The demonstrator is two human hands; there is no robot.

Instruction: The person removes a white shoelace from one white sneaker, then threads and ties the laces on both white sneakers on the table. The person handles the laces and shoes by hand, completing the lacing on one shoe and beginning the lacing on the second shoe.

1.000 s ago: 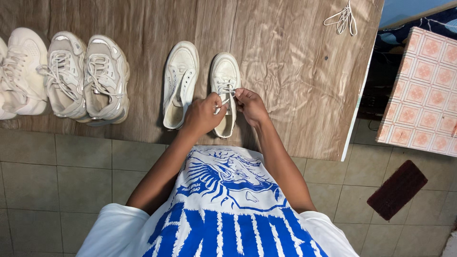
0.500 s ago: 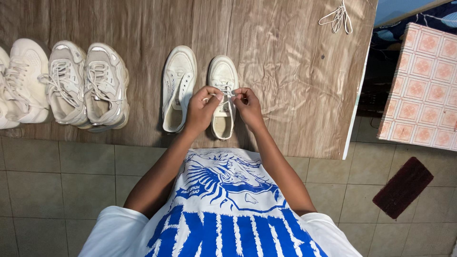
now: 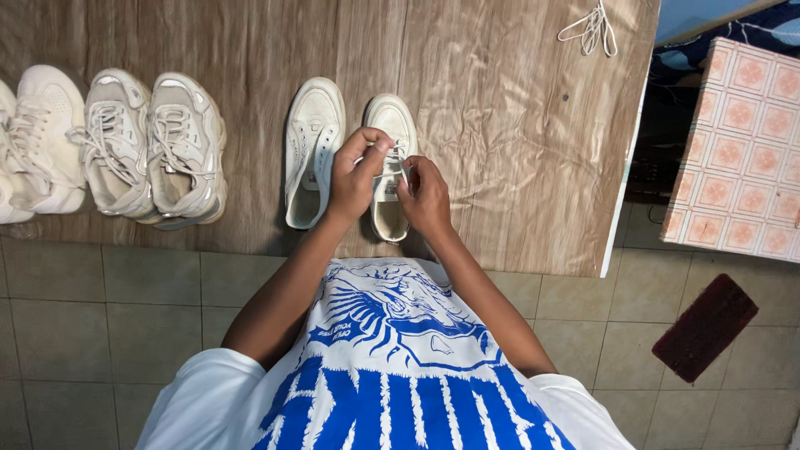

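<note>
A pair of white sneakers stands on a wood-patterned mat: the left sneaker [image 3: 312, 142] is unlaced, the right sneaker [image 3: 388, 117] has a white lace [image 3: 400, 162] partly threaded. My left hand [image 3: 354, 175] pinches one lace end over the right sneaker's tongue. Close beside it, my right hand [image 3: 425, 193] pinches the other end. Both hands hide the middle of that shoe.
Chunky white and grey sneakers [image 3: 154, 146] sit in a row at the left, with another white one [image 3: 42, 137] beside them. A loose white lace [image 3: 590, 29] lies at the mat's far right. A patterned tile box [image 3: 733, 146] and a dark red rug [image 3: 704, 327] are at the right.
My hands have drawn closer together over the right sneaker; the left hand lifted the lace end up, the right hand slid slightly down and left.
</note>
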